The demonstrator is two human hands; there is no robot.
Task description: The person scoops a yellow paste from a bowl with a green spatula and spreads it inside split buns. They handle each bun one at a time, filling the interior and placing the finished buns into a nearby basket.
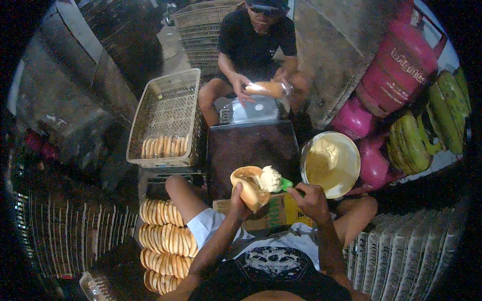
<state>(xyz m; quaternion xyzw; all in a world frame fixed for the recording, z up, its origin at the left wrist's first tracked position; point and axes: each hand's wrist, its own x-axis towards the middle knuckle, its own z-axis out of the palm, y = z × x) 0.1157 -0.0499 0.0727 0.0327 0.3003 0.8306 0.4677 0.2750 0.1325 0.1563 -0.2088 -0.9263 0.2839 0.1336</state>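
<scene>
My left hand (241, 204) grips a split bread bun (249, 192), which gapes open toward the right. In my right hand (310, 199) is a green spatula (286, 184), its blade loaded with a heap of pale cream (270, 178). That cream sits at the bun's opening and partly covers the bun's right edge; whether it touches the inside I cannot tell. To the right of my right hand stands a white bucket (305, 173) with more cream (324, 155) in it. Both hands are over the near end of a dark low table (251, 150).
Opposite me a person (257, 45) holds a wrapped bread (266, 90) above a grey device (253, 111). A plastic crate (197, 115) with buns stands left. Rows of buns (168, 241) lie by my left leg. Pink gas cylinders (401, 65) and green bananas (409, 143) are at right.
</scene>
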